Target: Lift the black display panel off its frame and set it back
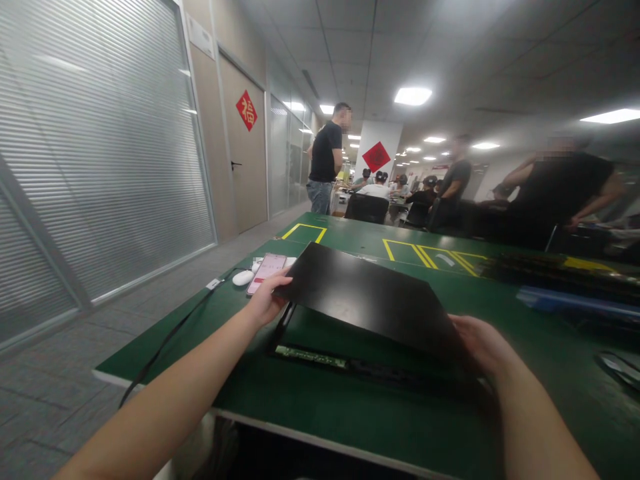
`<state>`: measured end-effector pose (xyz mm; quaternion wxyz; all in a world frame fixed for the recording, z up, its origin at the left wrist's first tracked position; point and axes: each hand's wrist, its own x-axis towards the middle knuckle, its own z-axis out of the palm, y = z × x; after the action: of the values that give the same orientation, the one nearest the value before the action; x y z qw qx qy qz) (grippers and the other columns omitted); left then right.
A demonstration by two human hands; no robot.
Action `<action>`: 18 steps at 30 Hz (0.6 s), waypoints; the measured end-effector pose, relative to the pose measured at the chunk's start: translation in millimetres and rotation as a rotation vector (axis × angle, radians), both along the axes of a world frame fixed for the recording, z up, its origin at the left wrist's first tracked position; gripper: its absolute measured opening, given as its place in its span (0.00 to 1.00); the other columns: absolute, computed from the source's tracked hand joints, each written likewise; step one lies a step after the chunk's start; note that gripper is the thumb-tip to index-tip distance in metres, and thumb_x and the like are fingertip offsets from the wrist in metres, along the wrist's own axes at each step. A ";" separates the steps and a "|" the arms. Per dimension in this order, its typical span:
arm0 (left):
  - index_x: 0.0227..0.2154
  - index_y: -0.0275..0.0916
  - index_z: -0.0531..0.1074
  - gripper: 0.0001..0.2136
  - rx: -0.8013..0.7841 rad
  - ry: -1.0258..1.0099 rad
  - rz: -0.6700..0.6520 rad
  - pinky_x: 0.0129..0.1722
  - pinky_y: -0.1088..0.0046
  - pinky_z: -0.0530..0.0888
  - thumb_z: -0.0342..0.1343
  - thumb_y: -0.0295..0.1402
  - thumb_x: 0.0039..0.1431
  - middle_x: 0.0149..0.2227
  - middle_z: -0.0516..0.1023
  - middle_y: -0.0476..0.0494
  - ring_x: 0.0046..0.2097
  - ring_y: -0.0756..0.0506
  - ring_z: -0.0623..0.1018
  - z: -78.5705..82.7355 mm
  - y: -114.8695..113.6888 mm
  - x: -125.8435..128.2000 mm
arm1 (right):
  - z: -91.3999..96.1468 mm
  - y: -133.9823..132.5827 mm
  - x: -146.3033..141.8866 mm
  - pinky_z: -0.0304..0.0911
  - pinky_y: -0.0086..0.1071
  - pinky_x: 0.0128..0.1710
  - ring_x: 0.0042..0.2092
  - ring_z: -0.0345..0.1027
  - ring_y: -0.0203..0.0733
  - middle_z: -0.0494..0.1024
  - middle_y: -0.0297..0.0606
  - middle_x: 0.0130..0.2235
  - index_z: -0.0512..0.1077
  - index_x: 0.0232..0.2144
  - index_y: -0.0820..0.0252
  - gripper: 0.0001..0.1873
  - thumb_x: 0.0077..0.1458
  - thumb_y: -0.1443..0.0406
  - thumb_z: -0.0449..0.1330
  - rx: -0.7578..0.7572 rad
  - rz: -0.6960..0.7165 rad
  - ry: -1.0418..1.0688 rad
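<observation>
A thin black rectangular panel (pixel 360 287), smooth like a display screen, is held tilted above the green table. My left hand (pixel 267 303) grips its left edge, with the fingers partly hidden. At the opposite edge, my right hand (pixel 483 340) is closed on the panel's right side. Beneath it, a narrow dark frame (pixel 284 323) lies on the table, and a green circuit strip (pixel 313 357) shows along its near side. The panel hides much of that frame, and its right part is dark and blurred.
Left of the panel are a phone (pixel 267 272), a white computer mouse (pixel 243 278) and a black strap (pixel 170 340). Yellow tape (pixel 425 257) marks the green table (pixel 240 400). Blurred dark strips (pixel 555 270) and a blue item (pixel 565 300) lie at right. Several people are beyond.
</observation>
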<state>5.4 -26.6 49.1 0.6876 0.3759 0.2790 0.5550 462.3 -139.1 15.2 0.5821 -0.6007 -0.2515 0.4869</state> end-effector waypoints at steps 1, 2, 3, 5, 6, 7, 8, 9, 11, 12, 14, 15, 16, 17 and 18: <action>0.43 0.35 0.80 0.19 0.014 0.014 0.003 0.30 0.76 0.74 0.59 0.23 0.45 0.37 0.84 0.45 0.33 0.47 0.79 0.3 -0.2 0.1 | 0.6 0.6 0.3 0.73 0.37 0.34 0.33 0.78 0.47 0.81 0.45 0.32 0.75 0.43 0.65 0.15 0.51 0.68 0.61 0.004 -0.034 -0.018; 0.42 0.35 0.80 0.19 0.028 0.029 0.003 0.30 0.76 0.74 0.60 0.23 0.45 0.37 0.84 0.44 0.33 0.47 0.80 0.0 0.0 0.2 | 1.6 1.1 0.3 0.72 0.36 0.34 0.33 0.78 0.46 0.81 0.46 0.33 0.74 0.46 0.65 0.18 0.52 0.68 0.61 -0.010 -0.071 -0.036; 0.42 0.34 0.80 0.18 0.041 0.042 0.000 0.30 0.75 0.73 0.60 0.24 0.44 0.37 0.84 0.43 0.33 0.46 0.80 -0.7 0.5 0.3 | 2.8 1.2 -0.1 0.72 0.35 0.34 0.33 0.78 0.45 0.81 0.46 0.34 0.72 0.49 0.65 0.20 0.52 0.67 0.61 -0.031 -0.104 -0.055; 0.42 0.34 0.80 0.19 0.055 0.060 -0.007 0.30 0.75 0.73 0.61 0.24 0.44 0.37 0.84 0.43 0.34 0.46 0.80 -2.8 1.7 0.4 | 5.2 0.8 -1.5 0.71 0.35 0.33 0.33 0.78 0.45 0.82 0.48 0.34 0.69 0.55 0.65 0.25 0.54 0.66 0.61 -0.041 -0.170 -0.106; 0.43 0.34 0.80 0.20 0.055 0.066 -0.007 0.30 0.75 0.73 0.61 0.25 0.43 0.37 0.84 0.42 0.34 0.46 0.80 -3.9 2.3 0.5 | 6.3 0.3 -2.5 0.71 0.35 0.33 0.33 0.78 0.46 0.82 0.48 0.34 0.68 0.56 0.64 0.27 0.54 0.65 0.60 -0.045 -0.187 -0.131; 0.44 0.33 0.80 0.20 0.052 0.071 -0.007 0.30 0.76 0.73 0.62 0.25 0.43 0.37 0.84 0.42 0.33 0.46 0.80 -4.8 2.8 0.5 | 7.2 -0.4 -3.5 0.71 0.35 0.33 0.33 0.78 0.46 0.82 0.48 0.33 0.67 0.58 0.64 0.28 0.54 0.65 0.60 -0.046 -0.194 -0.156; 0.45 0.33 0.80 0.21 0.048 0.076 -0.007 0.30 0.76 0.73 0.62 0.25 0.43 0.37 0.84 0.42 0.33 0.46 0.80 -5.5 3.0 0.5 | 8.0 -1.0 -4.5 0.70 0.35 0.33 0.32 0.78 0.46 0.82 0.47 0.32 0.67 0.58 0.63 0.29 0.53 0.65 0.60 -0.048 -0.198 -0.185; 0.45 0.33 0.80 0.22 0.044 0.080 -0.005 0.30 0.76 0.73 0.62 0.25 0.43 0.37 0.84 0.42 0.33 0.46 0.80 -5.9 3.0 0.5 | 8.5 -1.7 -5.5 0.70 0.35 0.32 0.32 0.78 0.46 0.82 0.46 0.31 0.68 0.58 0.62 0.29 0.53 0.65 0.59 -0.051 -0.198 -0.216; 0.45 0.33 0.80 0.22 0.045 0.090 -0.003 0.31 0.76 0.73 0.63 0.25 0.42 0.38 0.84 0.42 0.34 0.46 0.81 -5.7 2.4 0.7 | 9.1 -2.5 -6.9 0.67 0.33 0.29 0.30 0.77 0.44 0.82 0.45 0.30 0.70 0.57 0.60 0.28 0.52 0.65 0.58 -0.066 -0.196 -0.283; 0.45 0.33 0.80 0.23 0.051 0.095 -0.004 0.31 0.76 0.74 0.63 0.25 0.42 0.38 0.84 0.42 0.35 0.46 0.81 -5.2 1.7 0.7 | 9.1 -2.7 -7.4 0.65 0.31 0.27 0.29 0.76 0.43 0.82 0.45 0.30 0.71 0.56 0.60 0.27 0.52 0.65 0.58 -0.073 -0.196 -0.317; 0.45 0.34 0.80 0.23 0.071 0.106 -0.006 0.31 0.76 0.74 0.64 0.25 0.41 0.39 0.84 0.42 0.36 0.45 0.81 -4.0 0.0 0.9 | 8.9 -2.7 -8.1 0.60 0.29 0.24 0.26 0.73 0.41 0.82 0.44 0.29 0.72 0.54 0.59 0.27 0.50 0.64 0.58 -0.078 -0.204 -0.377; 0.45 0.34 0.80 0.23 0.083 0.112 -0.009 0.31 0.76 0.74 0.64 0.25 0.41 0.39 0.84 0.42 0.37 0.44 0.82 -3.4 -0.9 1.0 | 8.8 -2.5 -8.5 0.57 0.28 0.23 0.24 0.71 0.39 0.82 0.44 0.29 0.73 0.53 0.60 0.27 0.49 0.63 0.59 -0.075 -0.214 -0.401; 0.45 0.35 0.80 0.23 0.096 0.119 -0.013 0.31 0.76 0.74 0.64 0.25 0.41 0.39 0.84 0.42 0.38 0.44 0.82 -3.0 -1.6 1.0 | 8.9 -2.5 -8.9 0.56 0.28 0.23 0.23 0.69 0.38 0.82 0.44 0.29 0.74 0.52 0.60 0.27 0.48 0.62 0.59 -0.070 -0.228 -0.420; 0.45 0.35 0.80 0.23 0.109 0.126 -0.019 0.32 0.76 0.74 0.65 0.26 0.41 0.40 0.84 0.42 0.38 0.44 0.82 -2.9 -2.2 0.9 | 9.1 -2.5 -9.4 0.55 0.28 0.22 0.22 0.67 0.38 0.82 0.44 0.28 0.74 0.51 0.61 0.27 0.46 0.62 0.60 -0.068 -0.243 -0.435; 0.46 0.35 0.80 0.23 0.122 0.135 -0.028 0.32 0.76 0.74 0.65 0.26 0.41 0.40 0.84 0.42 0.39 0.43 0.82 -3.1 -2.5 0.9 | 9.4 -2.6 -9.9 0.55 0.28 0.22 0.22 0.66 0.37 0.82 0.44 0.28 0.75 0.49 0.61 0.26 0.45 0.61 0.60 -0.070 -0.260 -0.446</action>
<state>6.3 -29.1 46.0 0.6509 0.4574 0.2849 0.5347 452.4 -141.7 24.6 0.5488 -0.7402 -0.2776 0.2718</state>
